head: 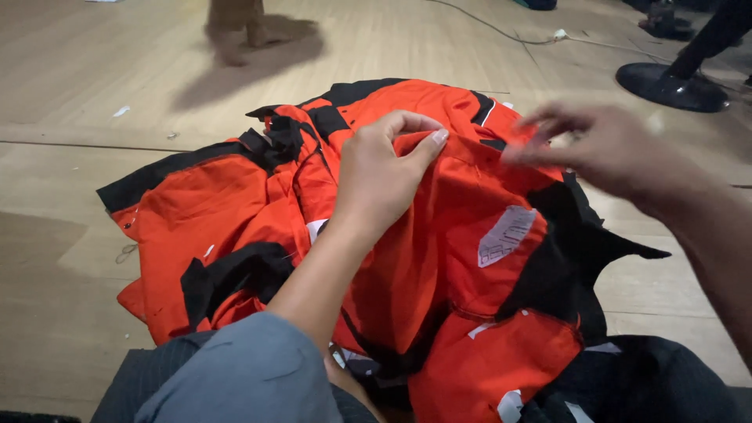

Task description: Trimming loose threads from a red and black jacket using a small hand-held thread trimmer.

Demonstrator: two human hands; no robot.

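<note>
left hand (384, 176) first: fingers curled in tight, thumb pressed across the top, pinching a raised fold of the orange and black garment (439, 258) and lifting it into a ridge. the thumbnail sits right on the crest of that fold. the grey sleeve (243, 376) runs back from that forearm toward the bottom edge of the view.

right hand (603, 149) now: blurred, fingers loosely spread and pointing left, fingertips just at the same orange fold near a black collar strip. whether they have actually closed on the cloth, cannot tell, the blur hides it.

out from the hands: the garment lies in a crumpled heap on the wooden floor (70, 196), its near part spilling over the person's lap at the bottom edge, its far part reaching toward the middle of the floor. a pale grey patch (505, 235) shows on the orange cloth just below the right hand. black panels fringe the heap left and right.

further off, toward the floor's top right corner, a round black stand base (670, 86) with a thin cable (501, 31) trailing past it. at the top edge, left of centre, another person's feet (235, 31), blurred.
</note>
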